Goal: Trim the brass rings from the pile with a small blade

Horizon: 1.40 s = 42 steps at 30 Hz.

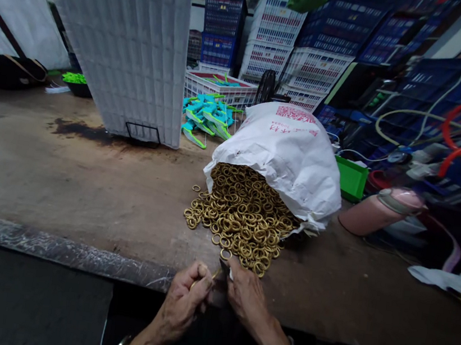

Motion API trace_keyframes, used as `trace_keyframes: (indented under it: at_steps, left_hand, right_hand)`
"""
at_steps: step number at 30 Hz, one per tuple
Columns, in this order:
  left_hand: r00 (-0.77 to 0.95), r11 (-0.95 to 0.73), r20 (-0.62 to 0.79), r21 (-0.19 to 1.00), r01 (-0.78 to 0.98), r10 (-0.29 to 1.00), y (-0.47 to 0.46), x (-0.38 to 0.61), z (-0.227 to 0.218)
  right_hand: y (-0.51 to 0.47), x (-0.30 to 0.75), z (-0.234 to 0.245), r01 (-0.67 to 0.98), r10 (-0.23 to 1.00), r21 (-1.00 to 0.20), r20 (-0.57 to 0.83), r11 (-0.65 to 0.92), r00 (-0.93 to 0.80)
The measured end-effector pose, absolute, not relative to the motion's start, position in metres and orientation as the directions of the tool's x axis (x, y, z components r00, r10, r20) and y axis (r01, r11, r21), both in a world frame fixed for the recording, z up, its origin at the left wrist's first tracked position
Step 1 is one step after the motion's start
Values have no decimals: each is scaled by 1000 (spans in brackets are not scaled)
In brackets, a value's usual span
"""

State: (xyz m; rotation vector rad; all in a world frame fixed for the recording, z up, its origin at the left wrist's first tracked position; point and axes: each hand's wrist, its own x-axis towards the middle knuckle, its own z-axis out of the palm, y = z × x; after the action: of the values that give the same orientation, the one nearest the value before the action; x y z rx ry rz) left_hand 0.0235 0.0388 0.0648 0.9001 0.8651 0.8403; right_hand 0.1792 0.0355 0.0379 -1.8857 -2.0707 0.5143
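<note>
Close to the table's front edge, my left hand (186, 294) is closed, pinching a brass-coloured ring (216, 273) that shows only in part between the fingers. Right beside it, my right hand (246, 294) is closed around a small knife with a dark blade (224, 268), its tip pointing up and left toward the ring. The knife's handle is hidden in the palm. Just beyond both hands lies a heap of brass-coloured rings (245, 220), spilling from the mouth of a white woven sack (285, 146) that rests on its side.
A tall white ribbed panel (136, 52) stands on the wooden table (63, 184) at left. Turquoise and green plastic pieces (208, 116) lie behind the sack. At right are a pink bottle (380, 211), a green tray (349, 178) and orange hoses. Stacked crates (275, 25) fill the back.
</note>
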Motion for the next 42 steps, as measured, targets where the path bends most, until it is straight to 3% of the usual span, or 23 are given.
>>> trace_keyframes:
  at_steps: [5,11,16,23,25,27,30,32,36,42]
  left_hand:
    - [406,530,-362,716,-455,839,46,22,62]
    - [422,524,-336,696,-491,842,50,21,59]
    - [484,584,-340,589,-558,806,51,18,61]
    - [493,657,-437,449,-606,753,53,16,55]
    - [452,635,-447,502,-587,772,54,18,54]
    - [394,574,-418,629,-525,819,54,23,53]
    - [273,436,-358,839,-325,893,56,29,50]
    - [235,355,-307,914,-195,922,56,32,48]
    - [316,288,-232,947,-144,920,54,35,47]
    - [278,270,-230,956,-113,933,51,34,53]
  right_hand:
    - [34,181,38,912,1000,-409,21,-3,13]
    - [42,174,45,963,998,-263,-25,-59,54]
    - [48,173,46,979,999,-201,-31,-42,36]
    - [46,177,41,960,999,-278,-27,-28,21]
    - [46,179,41,917,1000,-398,-22,-21,13]
    - [46,180,43,822,1000,-569,-31,-17,0]
    - [46,180,52,606,995,-794,-84,-37,-50]
    - [45,180,58,453,984,-887,-149,-90,-95]
    - [43,178,60,223,954,-945,-273,-241,-125]
    - [44,171,55,133,939,-936,-336,-325,-75]
